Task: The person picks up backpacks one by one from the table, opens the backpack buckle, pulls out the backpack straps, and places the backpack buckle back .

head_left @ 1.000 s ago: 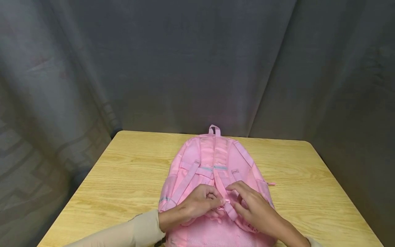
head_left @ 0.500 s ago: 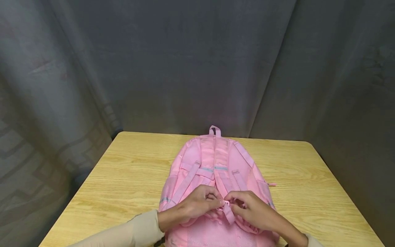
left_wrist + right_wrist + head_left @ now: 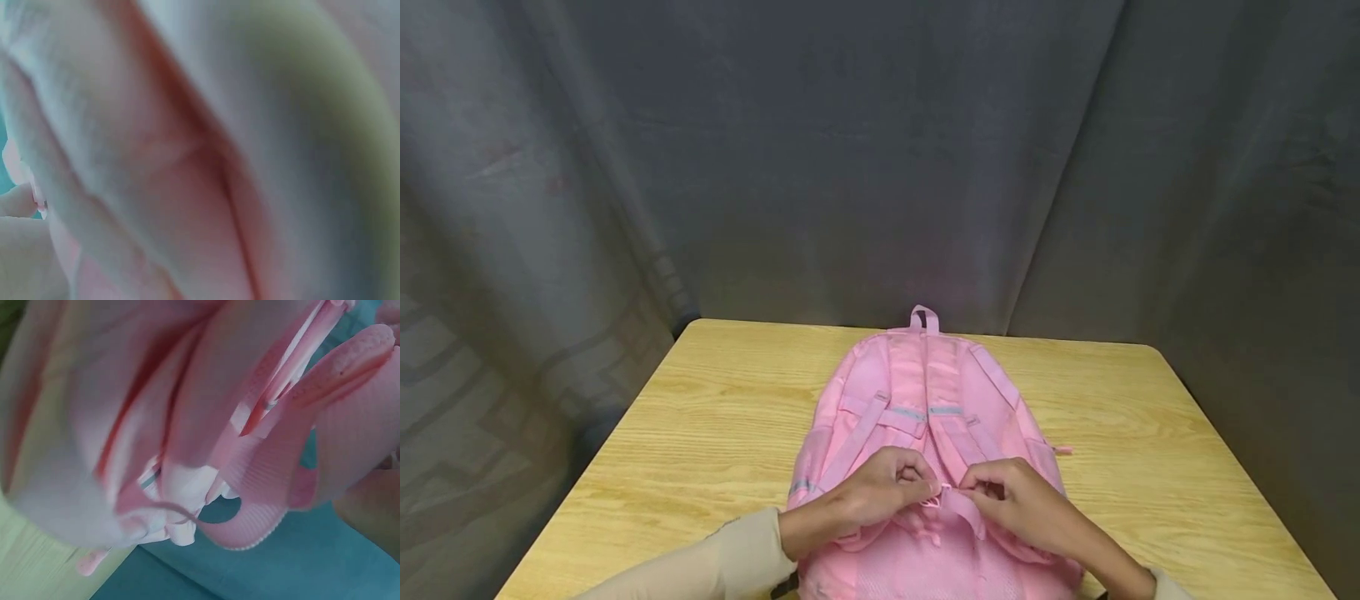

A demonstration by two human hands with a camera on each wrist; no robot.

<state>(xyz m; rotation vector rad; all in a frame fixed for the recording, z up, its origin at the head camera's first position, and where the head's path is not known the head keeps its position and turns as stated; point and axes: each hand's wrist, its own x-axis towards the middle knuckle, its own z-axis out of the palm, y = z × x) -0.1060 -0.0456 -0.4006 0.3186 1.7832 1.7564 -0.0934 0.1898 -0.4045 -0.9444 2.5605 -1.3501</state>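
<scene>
A pink backpack point(image 3: 868, 367) lies on the table, its shoulder straps facing up. My left hand point(image 3: 880, 492), with curled fingers, pinches a small pink buckle point(image 3: 934, 500) near the middle of the bag. Just right of it, my right hand point(image 3: 1022, 504) pinches a band of pink webbing point(image 3: 962, 508) between thumb and fingers. That webbing point(image 3: 259, 506) bends into a loop in the right wrist view, beside the fingers. The left wrist view is filled by blurred folds of the left palm, so the left grip is hidden there.
The backpack rests on a wood-grain table point(image 3: 722, 417). A carry loop point(image 3: 925, 318) stands up at its far end. A pink zip pull point(image 3: 1063, 450) sticks out on the right side. Grey curtains point(image 3: 850, 167) hang behind the table.
My right hand has closed in on the buckle and taken the webbing, which hung down before and now curves to the right. The left hand has stayed nearly in place.
</scene>
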